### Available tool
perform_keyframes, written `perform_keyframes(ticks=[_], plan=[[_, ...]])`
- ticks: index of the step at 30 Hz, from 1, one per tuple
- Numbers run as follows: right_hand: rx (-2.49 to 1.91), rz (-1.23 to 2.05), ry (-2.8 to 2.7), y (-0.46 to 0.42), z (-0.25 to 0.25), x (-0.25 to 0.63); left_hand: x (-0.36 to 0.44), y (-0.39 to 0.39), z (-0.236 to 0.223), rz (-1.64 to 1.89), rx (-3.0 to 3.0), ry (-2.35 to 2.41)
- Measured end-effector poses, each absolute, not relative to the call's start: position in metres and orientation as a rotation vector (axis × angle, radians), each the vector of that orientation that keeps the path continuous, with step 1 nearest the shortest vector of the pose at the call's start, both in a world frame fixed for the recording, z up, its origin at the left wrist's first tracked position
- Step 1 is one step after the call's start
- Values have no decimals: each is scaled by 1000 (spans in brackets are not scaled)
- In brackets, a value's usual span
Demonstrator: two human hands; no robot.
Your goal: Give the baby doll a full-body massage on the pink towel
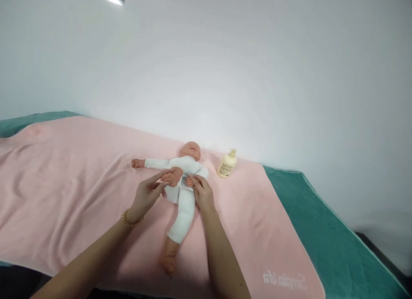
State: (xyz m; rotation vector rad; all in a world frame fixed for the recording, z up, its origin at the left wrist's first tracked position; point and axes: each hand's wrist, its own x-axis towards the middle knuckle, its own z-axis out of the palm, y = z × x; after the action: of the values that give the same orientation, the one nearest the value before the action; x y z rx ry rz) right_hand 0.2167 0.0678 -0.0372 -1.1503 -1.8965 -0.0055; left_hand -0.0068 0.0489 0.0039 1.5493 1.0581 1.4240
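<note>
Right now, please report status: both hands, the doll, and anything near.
Left hand fingers holding the baby doll's raised foot. Right hand on doll's torso. Lotion pump bottle apart, beside the head.

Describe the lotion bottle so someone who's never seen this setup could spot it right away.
Start at the pink towel spread over the green mattress against the white wall. A baby doll lies near the towel's far edge. Just right of the doll's head stands the pump bottle: small and cream-coloured with a pump top, apart from both hands.

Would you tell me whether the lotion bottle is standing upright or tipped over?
Tipped: the pump bottle leans left on the pink towel, its pump head angled toward the wall.
</note>
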Motion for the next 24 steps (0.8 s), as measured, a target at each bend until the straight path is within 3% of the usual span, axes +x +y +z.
perform_keyframes(ticks=[7, 16, 24], plan=[[-1096, 106, -1791, 69, -39, 221, -2, 60, 3, 1419, 1461, 952], [-1253, 377, -739, 74, -35, 265, -49, 2, -20, 1307, 1546, 970], [-1281, 488, -524, 84, -63, 310, -84, -38, -64, 1123, 1610, 973]])
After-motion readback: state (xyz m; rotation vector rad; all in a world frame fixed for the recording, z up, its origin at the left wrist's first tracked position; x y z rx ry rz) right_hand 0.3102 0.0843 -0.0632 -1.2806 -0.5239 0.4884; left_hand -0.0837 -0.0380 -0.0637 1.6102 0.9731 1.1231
